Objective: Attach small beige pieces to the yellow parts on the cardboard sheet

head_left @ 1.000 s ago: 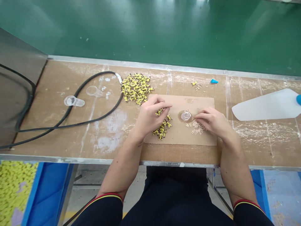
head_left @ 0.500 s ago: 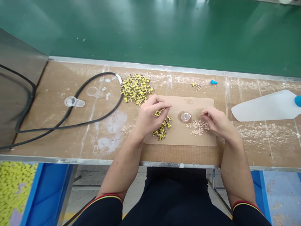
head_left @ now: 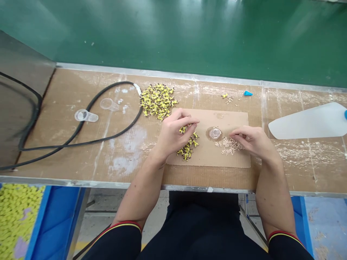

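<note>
My left hand (head_left: pixel 176 131) hovers over a small heap of yellow and dark pieces (head_left: pixel 188 148) on the left of a cardboard sheet (head_left: pixel 206 159). Its thumb and index finger are pinched; what they hold, if anything, is too small to make out. At the sheet's right side my right hand (head_left: pixel 251 139) is closed in a pinch just above a scatter of tiny beige pieces (head_left: pixel 230 146). Nothing I can name shows between those fingertips. Between the hands sits a small round clear dish (head_left: pixel 215 133), with a tiny pale piece at its rim.
A bigger pile of yellow-and-dark pieces (head_left: pixel 158 101) lies behind my left hand. Further left are a looped black cable (head_left: pixel 108 139) and two clear plastic scoops, one nearer (head_left: pixel 86 115). A blue cone-shaped cap (head_left: pixel 247 93) and a white bottle (head_left: pixel 306 121) lie to the right.
My right hand has shifted slightly and its fingers now reach further left, toward the clear dish. The left hand keeps almost the same pose.
</note>
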Action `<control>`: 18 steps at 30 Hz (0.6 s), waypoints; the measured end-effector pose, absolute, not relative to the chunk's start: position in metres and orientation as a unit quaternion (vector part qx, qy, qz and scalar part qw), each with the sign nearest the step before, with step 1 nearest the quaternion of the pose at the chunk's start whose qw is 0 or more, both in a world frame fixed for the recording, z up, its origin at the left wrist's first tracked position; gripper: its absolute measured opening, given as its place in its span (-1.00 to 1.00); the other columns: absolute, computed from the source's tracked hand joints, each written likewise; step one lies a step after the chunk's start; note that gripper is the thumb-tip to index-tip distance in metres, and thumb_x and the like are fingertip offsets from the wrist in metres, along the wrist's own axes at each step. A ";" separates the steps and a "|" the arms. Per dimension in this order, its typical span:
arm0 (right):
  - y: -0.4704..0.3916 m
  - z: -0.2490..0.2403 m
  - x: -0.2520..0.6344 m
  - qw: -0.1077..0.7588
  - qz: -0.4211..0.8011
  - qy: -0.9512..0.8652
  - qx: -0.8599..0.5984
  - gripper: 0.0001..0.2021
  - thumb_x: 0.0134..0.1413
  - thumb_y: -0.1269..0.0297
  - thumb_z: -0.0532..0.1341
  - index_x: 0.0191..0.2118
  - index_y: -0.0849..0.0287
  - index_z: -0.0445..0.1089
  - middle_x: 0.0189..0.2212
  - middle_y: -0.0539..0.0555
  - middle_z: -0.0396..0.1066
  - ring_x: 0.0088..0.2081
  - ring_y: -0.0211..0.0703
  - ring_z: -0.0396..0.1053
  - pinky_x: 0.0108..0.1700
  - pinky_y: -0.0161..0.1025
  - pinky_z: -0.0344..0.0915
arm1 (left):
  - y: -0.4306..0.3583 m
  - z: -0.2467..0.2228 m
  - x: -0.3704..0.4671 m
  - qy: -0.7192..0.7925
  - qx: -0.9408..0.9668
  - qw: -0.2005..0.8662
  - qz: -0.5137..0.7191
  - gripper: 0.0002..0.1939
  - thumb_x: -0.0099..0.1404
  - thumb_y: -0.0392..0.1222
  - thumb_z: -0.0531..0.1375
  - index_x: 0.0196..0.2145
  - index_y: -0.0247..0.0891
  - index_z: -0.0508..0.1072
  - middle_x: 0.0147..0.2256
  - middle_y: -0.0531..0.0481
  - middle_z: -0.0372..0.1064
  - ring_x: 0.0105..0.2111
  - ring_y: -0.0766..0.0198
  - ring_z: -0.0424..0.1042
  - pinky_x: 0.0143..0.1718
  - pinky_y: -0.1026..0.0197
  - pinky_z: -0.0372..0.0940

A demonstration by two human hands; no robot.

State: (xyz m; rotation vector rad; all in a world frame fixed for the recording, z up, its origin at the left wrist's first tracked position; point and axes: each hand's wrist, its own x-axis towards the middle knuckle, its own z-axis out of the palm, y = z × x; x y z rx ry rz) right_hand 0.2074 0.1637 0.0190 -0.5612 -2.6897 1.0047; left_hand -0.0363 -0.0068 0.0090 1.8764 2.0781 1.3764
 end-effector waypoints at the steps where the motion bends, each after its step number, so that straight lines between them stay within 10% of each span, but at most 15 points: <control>1: 0.164 0.020 0.207 0.109 0.348 -0.912 -0.189 -0.83 0.30 0.33 0.21 -0.22 0.05 0.58 -0.27 0.05 0.65 -0.29 -0.09 0.57 -0.23 -0.12 0.50 | -0.007 0.009 -0.036 0.667 0.601 0.013 0.440 -0.86 0.38 -0.31 0.22 -0.22 -0.20 0.60 -0.31 0.00 0.45 -0.34 0.30 0.42 -0.29 0.19 0.36; 18: 0.166 0.018 0.207 0.119 0.379 -0.900 -0.180 -0.86 0.23 0.33 0.25 -0.27 0.09 0.60 -0.35 0.05 0.63 -0.35 -0.16 0.51 -0.37 -0.22 0.37 | -0.009 0.009 -0.036 0.658 0.610 0.029 0.441 -0.85 0.41 -0.32 0.22 -0.18 -0.22 0.61 -0.25 -0.03 0.50 -0.28 0.27 0.47 -0.24 0.18 0.40</control>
